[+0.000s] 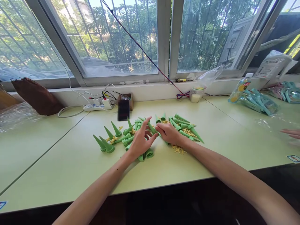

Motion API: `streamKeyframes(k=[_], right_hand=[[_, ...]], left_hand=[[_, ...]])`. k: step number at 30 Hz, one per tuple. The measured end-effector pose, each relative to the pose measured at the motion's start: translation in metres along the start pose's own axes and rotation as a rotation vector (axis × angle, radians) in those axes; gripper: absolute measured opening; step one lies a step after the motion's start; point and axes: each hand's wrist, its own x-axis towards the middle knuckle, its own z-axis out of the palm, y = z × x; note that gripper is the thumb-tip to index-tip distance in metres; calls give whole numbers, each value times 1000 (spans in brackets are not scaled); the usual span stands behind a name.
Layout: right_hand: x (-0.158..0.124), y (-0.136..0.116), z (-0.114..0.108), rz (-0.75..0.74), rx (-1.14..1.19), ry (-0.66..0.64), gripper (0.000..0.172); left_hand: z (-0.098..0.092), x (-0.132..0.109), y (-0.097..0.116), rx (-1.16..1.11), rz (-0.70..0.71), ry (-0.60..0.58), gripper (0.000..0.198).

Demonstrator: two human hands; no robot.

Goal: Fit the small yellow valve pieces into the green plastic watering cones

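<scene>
- Green cones (150, 131) lie in a loose heap at the middle of the worktop (70, 162), straight ahead of the person, likely so that both hands reach them without stretching
- left hand (140, 140) is spread flat over the near side of the heap, with its fingers fanned, the index lifted and the other tips resting on cones
- right hand (169, 132) sits knuckles up just right of it, fingers curled under and seemingly pinching one cone from the heap; the grip itself is hidden
- a few upright cones (106, 145) stand on their wide open ends to the left of the heap, a steady way for that shape to rest
- small yellow pieces (178, 149) are scattered among and just near the heap, some beside the right wrist
- power strip (98, 106) and a small box (124, 107) sit far back against the window sill, with a brown bag (35, 95) at the far left
- bottle (239, 89) at the far right has a yellow label, but its print is too small to read
- clear bag of teal parts (257, 101) lies beside the bottle
- another person's hand (292, 133) rests at the right edge
- sticker (294, 158) at the near right corner of the worktop cannot be read
</scene>
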Motion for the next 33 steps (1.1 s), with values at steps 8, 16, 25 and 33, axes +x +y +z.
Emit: streamKeyframes(k=[8, 16, 25, 33], right_hand=[[0, 0, -1, 8, -24, -31, 28], [0, 2, -1, 23, -2, -58, 29], [1, 0, -2, 26, 19, -56, 31], [1, 1, -2, 14, -27, -59, 31]], left_hand=[[-1, 1, -2, 30, -36, -45, 64], [-1, 1, 1, 29, -42, -58, 61], [2, 0, -2, -40, -56, -5, 80], [1, -2, -3, -14, -28, 10, 89]])
